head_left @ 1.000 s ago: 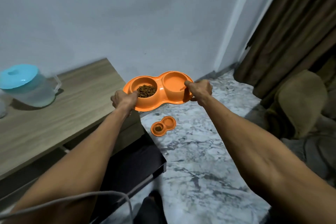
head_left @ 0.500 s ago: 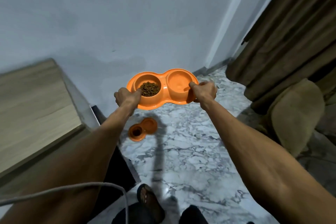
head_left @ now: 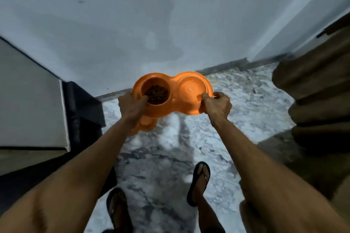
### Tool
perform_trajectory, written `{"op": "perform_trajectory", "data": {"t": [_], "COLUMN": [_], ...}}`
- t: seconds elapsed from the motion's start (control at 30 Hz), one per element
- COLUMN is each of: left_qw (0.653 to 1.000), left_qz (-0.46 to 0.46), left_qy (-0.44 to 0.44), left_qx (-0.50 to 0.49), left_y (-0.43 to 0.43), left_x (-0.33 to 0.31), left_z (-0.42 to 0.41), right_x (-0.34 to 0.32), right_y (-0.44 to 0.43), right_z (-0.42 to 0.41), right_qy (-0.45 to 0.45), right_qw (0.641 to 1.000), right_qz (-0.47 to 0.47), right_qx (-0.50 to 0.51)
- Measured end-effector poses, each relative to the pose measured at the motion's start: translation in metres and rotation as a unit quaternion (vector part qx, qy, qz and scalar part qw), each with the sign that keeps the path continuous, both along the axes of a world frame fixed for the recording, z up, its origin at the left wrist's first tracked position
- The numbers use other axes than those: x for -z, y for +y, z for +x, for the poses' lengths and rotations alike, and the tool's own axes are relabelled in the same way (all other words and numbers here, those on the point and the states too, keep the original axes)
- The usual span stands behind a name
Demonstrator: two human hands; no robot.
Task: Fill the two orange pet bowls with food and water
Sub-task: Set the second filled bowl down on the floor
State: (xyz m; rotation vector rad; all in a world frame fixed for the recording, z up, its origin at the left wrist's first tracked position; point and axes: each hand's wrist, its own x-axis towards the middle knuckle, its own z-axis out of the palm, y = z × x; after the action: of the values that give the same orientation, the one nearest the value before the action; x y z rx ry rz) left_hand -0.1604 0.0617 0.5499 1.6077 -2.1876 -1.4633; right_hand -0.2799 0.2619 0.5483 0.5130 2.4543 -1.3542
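1. Both arms are stretched out, and the orange double pet bowl (head_left: 171, 98) is held up in the air between them, above the marble floor (head_left: 236, 104) and close to the white wall (head_left: 151, 24).
2. The left hand (head_left: 132, 107) grips the bowl's left end, thumb hooked over the rim at the edge of the food cup, fingers tucked underneath.
3. The right hand (head_left: 217, 105) clamps the right end, thumb pressed on the rim and the rest of the hand curled below.
4. The left cup holds a heap of dark brown kibble (head_left: 156, 94), filling the bottom of the well.
5. The right cup looks smooth and orange inside; whether there is water in it, I cannot tell from here.
6. The bowl sits roughly level, tipped a little toward the camera.
7. A second orange bowl (head_left: 145, 125) lies on the floor directly beneath, mostly hidden by the left wrist and the held bowl; only a blurred part of it shows.
8. The light wooden desk (head_left: 32, 104) stands at the left, with a dark cabinet (head_left: 83, 108) just beside it against the wall.
9. Brown curtains (head_left: 318, 85) hang at the right, bunched down to the floor.
10. Two feet in dark flip-flops, the right foot (head_left: 199, 181) ahead of the left foot (head_left: 118, 208), stand on the marble at the bottom.
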Motion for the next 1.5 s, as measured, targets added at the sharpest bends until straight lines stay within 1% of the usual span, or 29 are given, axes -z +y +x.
{"op": "perform_trajectory", "data": {"t": [0.07,0.2,0.33,0.4,0.53,0.67,0.77,0.87,1.0,1.17,1.5], "left_qw": [1.000,0.998,0.998,0.997,0.994,0.991,0.988,0.986,0.985,0.986,0.984], "left_qz": [-0.009,-0.030,-0.010,-0.014,-0.018,0.009,0.028,0.029,0.029,0.060,0.054], "left_qy": [-0.004,-0.041,-0.043,-0.049,-0.059,-0.076,-0.076,-0.084,-0.085,-0.055,-0.072], "left_qx": [-0.025,-0.031,-0.051,-0.064,-0.088,-0.112,-0.132,-0.143,-0.146,-0.143,-0.154], "left_y": [0.005,0.016,0.026,0.030,0.038,0.042,0.043,0.042,0.043,0.046,0.048], "left_x": [0.060,0.180,0.291,0.348,0.443,0.512,0.544,0.563,0.574,0.589,0.593], "left_z": [-0.020,-0.051,-0.075,-0.085,-0.102,-0.110,-0.113,-0.114,-0.115,-0.112,-0.114], "right_x": [0.052,0.168,0.285,0.341,0.434,0.505,0.538,0.556,0.567,0.576,0.585], "right_y": [0.003,0.008,0.011,0.012,0.014,0.014,0.012,0.010,0.009,0.013,0.014], "right_z": [-0.029,-0.076,-0.107,-0.118,-0.134,-0.142,-0.144,-0.145,-0.144,-0.146,-0.143], "right_qy": [-0.006,-0.010,-0.021,-0.025,-0.034,-0.047,-0.049,-0.047,-0.060,-0.069,-0.072], "right_qw": [1.000,0.998,0.997,0.996,0.995,0.994,0.993,0.992,0.991,0.988,0.989], "right_qz": [0.007,0.014,0.014,0.019,0.032,0.037,0.052,0.065,0.064,0.082,0.083], "right_qx": [-0.021,-0.060,-0.074,-0.080,-0.086,-0.089,-0.097,-0.098,-0.101,-0.108,-0.095]}}
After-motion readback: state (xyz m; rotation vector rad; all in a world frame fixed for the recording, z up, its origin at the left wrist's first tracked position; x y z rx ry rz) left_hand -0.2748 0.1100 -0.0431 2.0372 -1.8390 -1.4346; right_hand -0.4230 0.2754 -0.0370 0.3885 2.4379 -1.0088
